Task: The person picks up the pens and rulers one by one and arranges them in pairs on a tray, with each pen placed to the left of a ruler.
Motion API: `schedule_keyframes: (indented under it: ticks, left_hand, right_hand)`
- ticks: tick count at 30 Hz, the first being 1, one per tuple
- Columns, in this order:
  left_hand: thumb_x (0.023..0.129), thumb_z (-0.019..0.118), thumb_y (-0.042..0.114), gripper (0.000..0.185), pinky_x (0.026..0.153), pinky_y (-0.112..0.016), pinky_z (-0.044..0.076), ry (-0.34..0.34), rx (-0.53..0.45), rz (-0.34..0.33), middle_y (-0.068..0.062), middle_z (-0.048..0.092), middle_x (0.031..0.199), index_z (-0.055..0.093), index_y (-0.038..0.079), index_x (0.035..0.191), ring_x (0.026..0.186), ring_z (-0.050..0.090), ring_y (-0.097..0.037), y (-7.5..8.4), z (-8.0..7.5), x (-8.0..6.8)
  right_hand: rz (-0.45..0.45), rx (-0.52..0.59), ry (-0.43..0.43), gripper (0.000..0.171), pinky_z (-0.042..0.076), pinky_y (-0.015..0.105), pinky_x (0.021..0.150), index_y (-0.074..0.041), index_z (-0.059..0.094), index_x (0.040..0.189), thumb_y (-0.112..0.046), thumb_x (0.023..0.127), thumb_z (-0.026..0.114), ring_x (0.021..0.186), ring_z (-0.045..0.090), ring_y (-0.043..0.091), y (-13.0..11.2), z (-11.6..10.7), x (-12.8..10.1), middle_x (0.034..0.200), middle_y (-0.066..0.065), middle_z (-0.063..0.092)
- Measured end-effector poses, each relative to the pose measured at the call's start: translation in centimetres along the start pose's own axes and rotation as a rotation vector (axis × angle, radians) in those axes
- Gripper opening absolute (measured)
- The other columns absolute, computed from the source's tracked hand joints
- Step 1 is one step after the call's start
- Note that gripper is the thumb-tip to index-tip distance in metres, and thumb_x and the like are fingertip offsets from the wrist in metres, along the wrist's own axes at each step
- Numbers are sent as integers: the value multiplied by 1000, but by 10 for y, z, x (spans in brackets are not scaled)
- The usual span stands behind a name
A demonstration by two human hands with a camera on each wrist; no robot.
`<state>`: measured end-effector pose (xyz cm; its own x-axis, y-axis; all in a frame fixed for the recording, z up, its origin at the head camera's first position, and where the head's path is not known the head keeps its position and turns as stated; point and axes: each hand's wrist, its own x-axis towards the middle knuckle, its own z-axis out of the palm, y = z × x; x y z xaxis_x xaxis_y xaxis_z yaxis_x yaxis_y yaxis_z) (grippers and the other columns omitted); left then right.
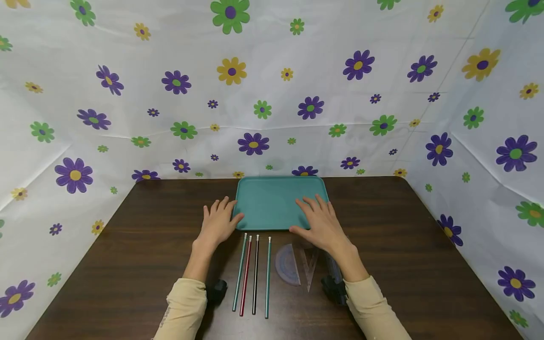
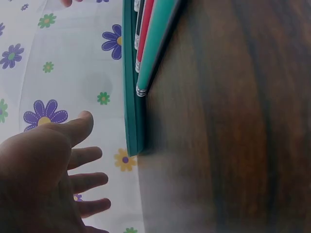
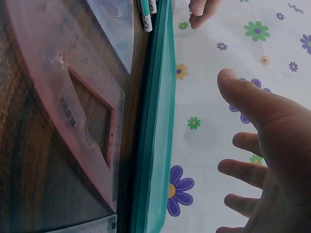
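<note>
Two hands lie flat in the head view, fingers spread and gripping nothing: the left hand (image 1: 217,222) at the left edge of the flat teal plastic tray (image 1: 272,200) on the dark wooden table (image 1: 127,264), the right hand (image 1: 320,224) over its near right corner. Four pencils (image 1: 251,274), a clear blue protractor (image 1: 287,264) and a clear set square (image 1: 309,264) lie just before the tray.

Left wrist view: relaxed fingers (image 2: 85,155) beside the tray's edge (image 2: 131,97), pencil ends (image 2: 146,58) alongside.

Right wrist view: spread fingers (image 3: 243,167) above the tray's rim (image 3: 158,121), set square (image 3: 73,111) close by.
</note>
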<state>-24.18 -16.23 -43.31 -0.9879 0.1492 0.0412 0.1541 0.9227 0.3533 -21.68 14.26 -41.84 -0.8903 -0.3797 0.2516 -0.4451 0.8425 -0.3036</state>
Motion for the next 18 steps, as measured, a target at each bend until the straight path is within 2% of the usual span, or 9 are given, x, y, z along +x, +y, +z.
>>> schedule_keyframes:
  ticks: [8, 18]
  left_hand:
    - [103, 49, 47, 61, 117, -71, 7, -1, -21, -55, -19, 28, 162, 43, 9, 150, 147, 24, -49, -4, -2, -2]
    - [103, 48, 46, 57, 115, -74, 11, -1, -15, -80, -20, 35, 158, 51, 7, 145, 143, 31, -51, -7, -1, -1]
  right_hand:
    - [-11, -7, 8, 79, 22, 72, 113, -12, 44, 151, -53, 88, 69, 146, 26, 50, -3, 1, -1, 151, 18, 45]
    - [-39, -14, 15, 77, 26, 69, 113, -11, 45, 150, -51, 89, 69, 145, 30, 48, -10, 2, -1, 148, 16, 49]
